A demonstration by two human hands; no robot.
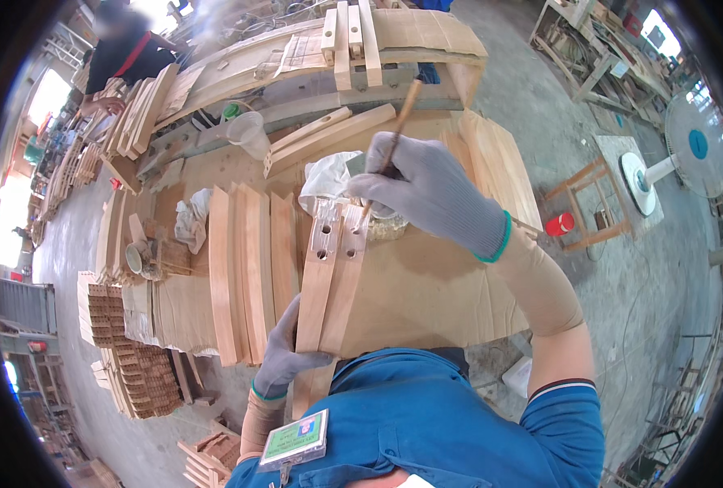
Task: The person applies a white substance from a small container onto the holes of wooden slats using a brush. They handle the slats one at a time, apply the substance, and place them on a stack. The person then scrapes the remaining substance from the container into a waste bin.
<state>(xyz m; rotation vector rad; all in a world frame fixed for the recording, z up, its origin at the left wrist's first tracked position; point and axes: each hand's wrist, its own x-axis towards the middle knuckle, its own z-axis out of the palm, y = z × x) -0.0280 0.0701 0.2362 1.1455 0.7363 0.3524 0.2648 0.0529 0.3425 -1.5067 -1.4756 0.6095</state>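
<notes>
My left hand [286, 351], in a grey glove, is closed around the near end of two pale wooden boards [317, 297] lying side by side. Drilled holes and whitish wet-looking streaks show at their far end. Gripped in my gloved right hand [426, 183] is a thin wooden stick [408, 104]; it slants down, its lower tip close to the far end of the boards. Whether that tip carries bristles I cannot tell. Just beyond the boards sits a container partly covered by a white crumpled cloth or bag [327, 177], and my right hand hides some of it.
Several wooden pieces [251, 268] lie left of my boards on the cardboard-covered table [434, 301]. A clear plastic cup [248, 132] and a mug [136, 258] stand farther left. More slats rest on the back bench [426, 32]. A person [121, 53] is far left; a fan [694, 142] stands right.
</notes>
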